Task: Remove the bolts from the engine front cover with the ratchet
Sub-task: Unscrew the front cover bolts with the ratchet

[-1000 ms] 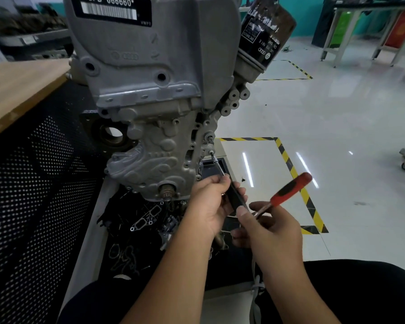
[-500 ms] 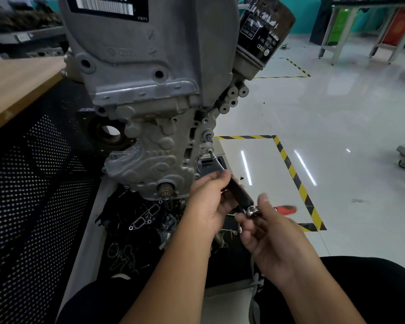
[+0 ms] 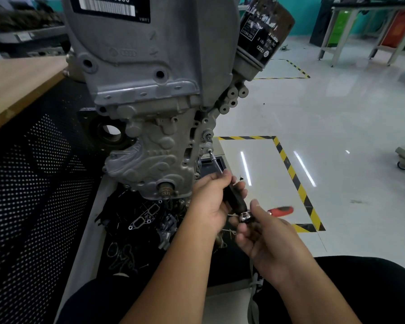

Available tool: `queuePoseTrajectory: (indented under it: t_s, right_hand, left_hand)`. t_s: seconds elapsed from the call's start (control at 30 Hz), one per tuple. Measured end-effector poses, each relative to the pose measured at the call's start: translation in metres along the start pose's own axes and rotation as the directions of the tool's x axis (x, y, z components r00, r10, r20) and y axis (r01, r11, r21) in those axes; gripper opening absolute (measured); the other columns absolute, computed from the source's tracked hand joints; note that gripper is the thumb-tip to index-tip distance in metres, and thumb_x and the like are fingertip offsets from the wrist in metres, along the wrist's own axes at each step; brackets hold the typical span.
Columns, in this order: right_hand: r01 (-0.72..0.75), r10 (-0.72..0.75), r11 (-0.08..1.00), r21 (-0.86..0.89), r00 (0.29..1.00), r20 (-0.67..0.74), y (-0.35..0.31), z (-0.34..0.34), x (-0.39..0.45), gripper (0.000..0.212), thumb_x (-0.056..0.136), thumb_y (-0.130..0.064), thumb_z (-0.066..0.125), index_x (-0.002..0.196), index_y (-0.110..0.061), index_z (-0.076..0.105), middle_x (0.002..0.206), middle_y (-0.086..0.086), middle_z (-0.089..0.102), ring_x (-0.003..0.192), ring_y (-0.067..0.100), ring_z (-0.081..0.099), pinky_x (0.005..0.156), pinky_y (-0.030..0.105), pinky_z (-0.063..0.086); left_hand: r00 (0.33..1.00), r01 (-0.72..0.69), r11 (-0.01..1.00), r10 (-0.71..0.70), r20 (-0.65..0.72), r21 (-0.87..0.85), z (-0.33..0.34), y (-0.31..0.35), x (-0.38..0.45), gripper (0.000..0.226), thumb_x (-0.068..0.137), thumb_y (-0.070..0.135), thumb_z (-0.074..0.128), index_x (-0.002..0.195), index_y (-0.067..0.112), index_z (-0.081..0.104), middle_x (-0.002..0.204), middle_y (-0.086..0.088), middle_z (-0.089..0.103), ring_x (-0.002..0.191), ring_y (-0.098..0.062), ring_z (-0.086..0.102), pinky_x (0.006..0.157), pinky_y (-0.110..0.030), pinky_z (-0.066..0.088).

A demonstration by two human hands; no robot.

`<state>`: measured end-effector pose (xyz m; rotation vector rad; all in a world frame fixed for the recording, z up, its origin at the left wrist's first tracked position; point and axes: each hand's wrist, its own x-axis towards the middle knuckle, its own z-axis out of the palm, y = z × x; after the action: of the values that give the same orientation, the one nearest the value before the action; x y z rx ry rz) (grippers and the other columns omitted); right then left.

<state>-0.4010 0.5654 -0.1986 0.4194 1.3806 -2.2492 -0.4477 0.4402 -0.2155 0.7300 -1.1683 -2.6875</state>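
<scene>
Engine front cover (image 3: pixel 150 157), grey cast metal, stands upright at the centre, its lower edge above a tray of dark loose parts (image 3: pixel 136 225). At the cover's right edge a bolt (image 3: pixel 210 150) meets the tip of a slim extension bar (image 3: pixel 218 165), which slopes down and to the right into a black handle. The left hand (image 3: pixel 214 202) grips that black handle, fingers curled round it just below the cover's right edge. The right hand (image 3: pixel 264 239) sits just beside and below the left, its thumb and fingers pinching the shiny ratchet head (image 3: pixel 245 216) at the bar's lower end. The ratchet's red grip (image 3: pixel 281 210) juts out to the right, blurred, over the floor.

Left of the engine, a black perforated panel (image 3: pixel 33 195) stands close, with a wooden surface (image 3: pixel 17 90) above it. Right of the hands lies open white floor (image 3: pixel 337 136) marked with yellow-and-black tape (image 3: pixel 292 174). A black oil filter (image 3: pixel 264 33) angles off the engine's upper right.
</scene>
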Motion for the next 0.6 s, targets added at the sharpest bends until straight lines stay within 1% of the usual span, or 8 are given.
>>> queuePoseTrajectory:
  t_s: [0.03, 0.13, 0.2, 0.27, 0.33, 0.47, 0.53, 0.6]
  right_hand:
    - [-0.018, 0.018, 1.000, -0.015, 1.000, 0.010, 0.000, -0.001, 0.000, 0.028, 0.101, -0.024, 0.063, 0.101, 0.004, 0.068, 0.075, 0.020, 0.070, 0.051, 0.017, 0.063, 0.048, 0.029, 0.056]
    - [0.145, -0.148, 0.964, -0.225, 0.989, 0.003, 0.004, -0.002, 0.001, 0.021, 0.099, -0.018, 0.065, 0.105, 0.003, 0.064, 0.078, 0.023, 0.070, 0.057, 0.024, 0.067, 0.052, 0.033, 0.058]
    - [0.162, -0.172, 0.955, -0.250, 0.985, -0.020, 0.007, -0.003, 0.003, 0.020, 0.099, -0.017, 0.065, 0.105, 0.002, 0.063, 0.084, 0.026, 0.070, 0.059, 0.026, 0.068, 0.054, 0.034, 0.058]
    - [0.135, -0.145, 0.966, -0.222, 0.989, -0.028, 0.007, -0.002, 0.005, 0.021, 0.100, -0.016, 0.064, 0.106, 0.004, 0.062, 0.087, 0.027, 0.068, 0.060, 0.026, 0.068, 0.055, 0.034, 0.059]
    - [0.117, -0.128, 0.969, -0.219, 0.991, -0.039, 0.008, -0.004, 0.008, 0.020, 0.100, -0.016, 0.064, 0.106, 0.004, 0.061, 0.088, 0.027, 0.067, 0.061, 0.027, 0.068, 0.055, 0.035, 0.059]
    - [0.110, -0.123, 0.970, -0.218, 0.991, -0.047, 0.008, -0.004, 0.010, 0.017, 0.099, -0.015, 0.065, 0.103, 0.002, 0.062, 0.082, 0.023, 0.068, 0.059, 0.027, 0.068, 0.055, 0.035, 0.059]
    - [0.188, -0.221, 0.931, -0.313, 0.972, -0.075, 0.008, -0.005, 0.011, 0.012, 0.097, -0.014, 0.069, 0.099, -0.003, 0.065, 0.073, 0.014, 0.071, 0.058, 0.026, 0.071, 0.053, 0.034, 0.059]
    - [0.307, -0.422, 0.770, -0.559, 0.902, -0.086, 0.011, -0.006, 0.011, 0.008, 0.092, -0.016, 0.075, 0.095, -0.016, 0.068, 0.067, 0.004, 0.072, 0.059, 0.018, 0.073, 0.055, 0.030, 0.060]
  left_hand:
    - [1.000, 0.001, 1.000, -0.001, 0.005, 0.004, -0.001, 0.000, 0.001, 0.009, 0.098, 0.009, 0.064, 0.091, 0.004, 0.062, 0.072, -0.010, 0.067, 0.061, -0.024, 0.069, 0.058, -0.037, 0.060]
    - [0.999, 0.042, 0.999, -0.042, 0.013, -0.026, -0.002, 0.006, 0.002, 0.015, 0.103, 0.017, 0.057, 0.105, 0.003, 0.061, 0.081, -0.014, 0.073, 0.066, -0.029, 0.072, 0.059, -0.038, 0.059]
    - [0.999, 0.040, 0.998, -0.041, -0.017, -0.055, -0.002, 0.015, 0.011, 0.025, 0.106, 0.025, 0.051, 0.112, 0.002, 0.060, 0.086, -0.015, 0.075, 0.066, -0.031, 0.073, 0.058, -0.039, 0.060]
    - [0.997, 0.021, 0.998, -0.026, -0.076, -0.066, 0.002, 0.025, 0.020, 0.027, 0.108, 0.024, 0.047, 0.114, 0.001, 0.059, 0.080, -0.016, 0.076, 0.062, -0.029, 0.073, 0.055, -0.037, 0.060]
    - [0.992, 0.013, 0.998, -0.020, -0.121, -0.064, 0.007, 0.033, 0.029, 0.025, 0.109, 0.023, 0.047, 0.110, 0.001, 0.060, 0.072, -0.014, 0.075, 0.058, -0.025, 0.073, 0.051, -0.032, 0.059]
    - [0.989, 0.041, 0.995, -0.054, -0.139, -0.096, 0.012, 0.047, 0.041, 0.024, 0.107, 0.018, 0.051, 0.089, 0.003, 0.059, 0.064, -0.010, 0.067, 0.048, -0.016, 0.068, 0.045, -0.026, 0.055]
    - [0.986, 0.061, 0.993, -0.076, -0.150, -0.103, 0.015, 0.048, 0.044, 0.024, 0.105, 0.013, 0.053, 0.083, 0.004, 0.057, 0.056, -0.007, 0.066, 0.044, -0.014, 0.066, 0.042, -0.024, 0.053]
    - [0.983, 0.067, 0.994, -0.081, -0.164, -0.087, 0.018, 0.047, 0.045, 0.027, 0.105, 0.012, 0.053, 0.079, 0.006, 0.055, 0.050, -0.005, 0.065, 0.038, -0.014, 0.062, 0.039, -0.022, 0.050]
